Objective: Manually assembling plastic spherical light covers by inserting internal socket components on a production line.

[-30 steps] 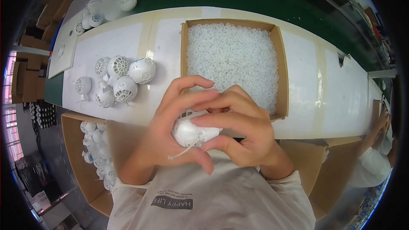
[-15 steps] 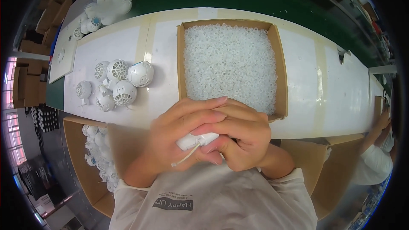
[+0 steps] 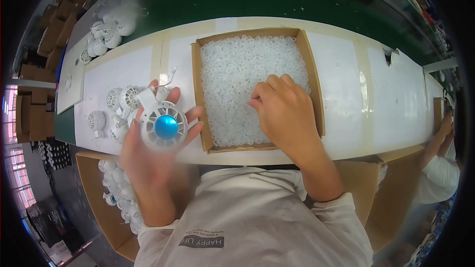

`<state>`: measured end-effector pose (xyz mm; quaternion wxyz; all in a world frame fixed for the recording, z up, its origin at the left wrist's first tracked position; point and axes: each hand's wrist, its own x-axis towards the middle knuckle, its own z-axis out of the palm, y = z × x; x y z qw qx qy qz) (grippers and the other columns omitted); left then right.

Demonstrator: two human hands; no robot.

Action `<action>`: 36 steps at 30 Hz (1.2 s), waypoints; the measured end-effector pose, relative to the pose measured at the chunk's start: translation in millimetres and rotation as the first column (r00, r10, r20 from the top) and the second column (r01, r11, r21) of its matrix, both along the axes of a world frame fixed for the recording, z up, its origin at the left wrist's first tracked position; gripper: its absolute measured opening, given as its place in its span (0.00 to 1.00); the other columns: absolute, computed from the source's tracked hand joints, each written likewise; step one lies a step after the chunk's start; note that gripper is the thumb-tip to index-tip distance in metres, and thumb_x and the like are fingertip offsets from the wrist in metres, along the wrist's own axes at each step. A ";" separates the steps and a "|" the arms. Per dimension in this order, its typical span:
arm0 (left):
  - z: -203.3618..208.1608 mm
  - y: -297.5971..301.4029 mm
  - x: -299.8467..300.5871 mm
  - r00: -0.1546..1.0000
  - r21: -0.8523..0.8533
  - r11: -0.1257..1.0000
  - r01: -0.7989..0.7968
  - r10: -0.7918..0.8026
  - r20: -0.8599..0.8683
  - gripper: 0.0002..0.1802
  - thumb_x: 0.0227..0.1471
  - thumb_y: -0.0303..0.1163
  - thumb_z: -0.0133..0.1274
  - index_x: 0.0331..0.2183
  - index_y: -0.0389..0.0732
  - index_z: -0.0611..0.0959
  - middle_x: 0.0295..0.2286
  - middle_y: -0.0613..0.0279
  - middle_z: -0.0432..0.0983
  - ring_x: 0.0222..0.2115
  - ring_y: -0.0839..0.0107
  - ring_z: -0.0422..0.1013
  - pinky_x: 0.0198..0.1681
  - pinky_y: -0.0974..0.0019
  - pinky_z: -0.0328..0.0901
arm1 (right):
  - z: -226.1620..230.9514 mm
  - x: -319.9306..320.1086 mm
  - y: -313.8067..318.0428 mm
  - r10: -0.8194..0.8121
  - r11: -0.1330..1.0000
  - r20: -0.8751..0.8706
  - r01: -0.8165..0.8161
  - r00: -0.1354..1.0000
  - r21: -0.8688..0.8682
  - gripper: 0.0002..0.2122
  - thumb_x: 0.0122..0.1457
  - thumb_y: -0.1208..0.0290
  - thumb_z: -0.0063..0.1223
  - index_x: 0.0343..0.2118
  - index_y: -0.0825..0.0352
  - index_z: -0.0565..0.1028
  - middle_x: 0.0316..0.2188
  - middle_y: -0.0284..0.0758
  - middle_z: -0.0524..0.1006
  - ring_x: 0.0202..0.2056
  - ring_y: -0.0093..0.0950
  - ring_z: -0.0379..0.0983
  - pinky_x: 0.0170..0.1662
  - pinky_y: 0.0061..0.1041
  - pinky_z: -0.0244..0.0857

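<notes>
Head view: left hand [image 3: 142, 157] cradles blue-centred white vented ball [image 3: 165, 126] on spread fingers, just left of cardboard tray [image 3: 315, 94]. Right hand [image 3: 284, 111] over clear rings [image 3: 237, 79] in tray, fingertips pressed together; cannot tell whether grip pinches ring. Cord [image 3: 172, 75] seems loose-ended. Loose balls [image 3: 113, 100] on tabletop [image 3: 341, 118], many more balls [image 3: 118, 193] in carton [image 3: 91, 188]; finished share unclear, ring supply looks ample.
</notes>
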<state>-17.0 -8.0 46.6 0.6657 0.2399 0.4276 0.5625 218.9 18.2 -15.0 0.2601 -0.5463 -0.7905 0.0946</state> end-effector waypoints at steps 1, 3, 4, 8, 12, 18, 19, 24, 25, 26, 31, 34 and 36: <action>5.9 0.7 4.6 0.999 -0.037 0.999 -0.025 0.027 0.048 0.44 0.57 0.53 0.51 0.66 0.46 0.52 0.55 0.49 0.63 0.42 0.44 0.72 0.39 0.47 0.75 | -2.3 -2.1 1.6 -0.024 1.000 0.008 0.024 1.000 0.013 0.11 0.46 0.72 0.65 0.34 0.64 0.79 0.28 0.34 0.72 0.30 0.36 0.69 0.34 0.33 0.65; 4.9 -0.7 3.2 0.993 -0.068 0.995 -0.074 0.080 0.087 0.45 0.57 0.55 0.50 0.66 0.46 0.52 0.54 0.51 0.64 0.40 0.43 0.73 0.35 0.49 0.76 | -2.1 -6.0 2.6 -0.023 0.999 0.007 0.023 1.000 0.032 0.10 0.46 0.72 0.65 0.33 0.63 0.79 0.27 0.34 0.72 0.30 0.36 0.68 0.33 0.33 0.65; -4.7 0.0 -1.4 0.975 0.062 0.998 0.021 -0.034 0.220 0.43 0.57 0.54 0.51 0.65 0.47 0.54 0.53 0.51 0.65 0.39 0.43 0.73 0.34 0.50 0.76 | 2.1 -7.2 1.3 0.006 0.999 0.020 -0.007 1.000 0.046 0.09 0.46 0.72 0.65 0.32 0.63 0.79 0.26 0.34 0.72 0.30 0.36 0.68 0.33 0.33 0.65; -34.0 0.5 -14.7 0.902 0.411 0.896 0.168 -0.309 0.303 0.36 0.58 0.49 0.52 0.62 0.47 0.59 0.50 0.50 0.66 0.38 0.44 0.74 0.30 0.53 0.77 | 6.7 -5.5 -2.5 0.055 0.996 0.019 -0.056 0.998 0.068 0.06 0.47 0.73 0.64 0.29 0.63 0.80 0.24 0.34 0.72 0.30 0.34 0.68 0.31 0.32 0.65; -26.7 0.4 -6.2 0.972 0.479 0.853 0.206 -0.237 0.004 0.27 0.59 0.42 0.52 0.56 0.46 0.64 0.48 0.49 0.67 0.37 0.48 0.75 0.30 0.57 0.76 | 8.3 -6.7 0.4 0.038 0.999 -0.133 -0.033 0.990 0.039 0.04 0.48 0.76 0.63 0.28 0.64 0.79 0.25 0.34 0.75 0.29 0.32 0.70 0.29 0.30 0.64; -30.9 1.6 4.0 0.961 0.506 0.843 0.183 -0.045 -0.273 0.15 0.60 0.33 0.51 0.46 0.40 0.70 0.43 0.50 0.71 0.37 0.59 0.73 0.38 0.62 0.71 | 39.1 -7.2 -11.3 -0.122 0.943 -0.664 -0.123 0.738 -0.310 0.03 0.54 0.83 0.59 0.29 0.68 0.79 0.29 0.34 0.82 0.27 0.21 0.75 0.30 0.21 0.66; -32.4 4.3 3.9 0.962 0.503 0.844 0.185 -0.050 -0.269 0.15 0.60 0.33 0.51 0.46 0.40 0.70 0.43 0.50 0.71 0.37 0.59 0.73 0.38 0.62 0.71 | 40.2 -9.1 -13.9 -0.128 0.942 -0.660 -0.117 0.740 -0.315 0.03 0.54 0.83 0.59 0.29 0.68 0.79 0.29 0.34 0.82 0.27 0.21 0.75 0.30 0.21 0.66; -36.0 11.3 3.9 0.634 0.579 0.692 0.430 0.225 -0.740 0.09 0.64 0.34 0.45 0.41 0.39 0.70 0.42 0.49 0.70 0.39 0.60 0.72 0.42 0.61 0.69 | 42.5 -18.5 -22.4 -0.118 0.951 -0.885 -0.206 0.450 -0.231 0.05 0.53 0.86 0.60 0.32 0.71 0.80 0.28 0.34 0.82 0.27 0.17 0.75 0.31 0.15 0.67; -34.5 10.8 6.0 0.631 0.578 0.691 0.434 0.224 -0.742 0.09 0.64 0.34 0.45 0.41 0.39 0.71 0.42 0.49 0.70 0.40 0.60 0.72 0.44 0.61 0.67 | 42.8 -19.0 -22.7 -0.054 0.959 -0.875 -0.220 0.480 -0.180 0.06 0.52 0.87 0.61 0.32 0.72 0.80 0.28 0.35 0.82 0.27 0.17 0.75 0.30 0.14 0.67; -33.3 10.4 8.0 0.628 0.577 0.689 0.438 0.224 -0.745 0.08 0.64 0.33 0.46 0.40 0.39 0.72 0.43 0.49 0.70 0.40 0.61 0.72 0.46 0.61 0.65 | 43.2 -19.2 -23.2 0.009 0.963 -0.861 -0.236 0.509 -0.129 0.07 0.51 0.87 0.61 0.33 0.72 0.80 0.27 0.35 0.82 0.26 0.17 0.75 0.30 0.13 0.67; -31.2 7.1 16.8 0.627 0.615 0.691 0.380 0.297 -0.720 0.06 0.57 0.27 0.53 0.38 0.39 0.77 0.41 0.50 0.73 0.40 0.62 0.69 0.43 0.62 0.65 | 50.1 -23.8 -26.2 -0.021 0.953 -0.821 -0.237 0.571 -0.190 0.06 0.49 0.85 0.65 0.31 0.72 0.81 0.26 0.35 0.83 0.24 0.15 0.73 0.27 0.13 0.65; -31.9 6.5 17.1 0.523 0.650 0.638 0.413 0.418 -0.743 0.07 0.53 0.25 0.55 0.37 0.40 0.78 0.41 0.50 0.73 0.39 0.60 0.70 0.43 0.63 0.65 | 51.9 -27.9 -26.6 -0.069 0.944 -0.830 -0.232 0.553 -0.233 0.05 0.48 0.84 0.66 0.29 0.72 0.81 0.25 0.34 0.82 0.22 0.14 0.72 0.26 0.13 0.64; -32.7 4.8 16.3 0.521 0.653 0.634 0.414 0.424 -0.741 0.08 0.52 0.24 0.56 0.37 0.40 0.79 0.41 0.50 0.73 0.39 0.60 0.70 0.43 0.63 0.65 | 50.5 -28.1 -26.1 -0.079 0.940 -0.821 -0.233 0.565 -0.251 0.05 0.49 0.83 0.66 0.30 0.72 0.82 0.25 0.34 0.82 0.22 0.14 0.72 0.26 0.13 0.64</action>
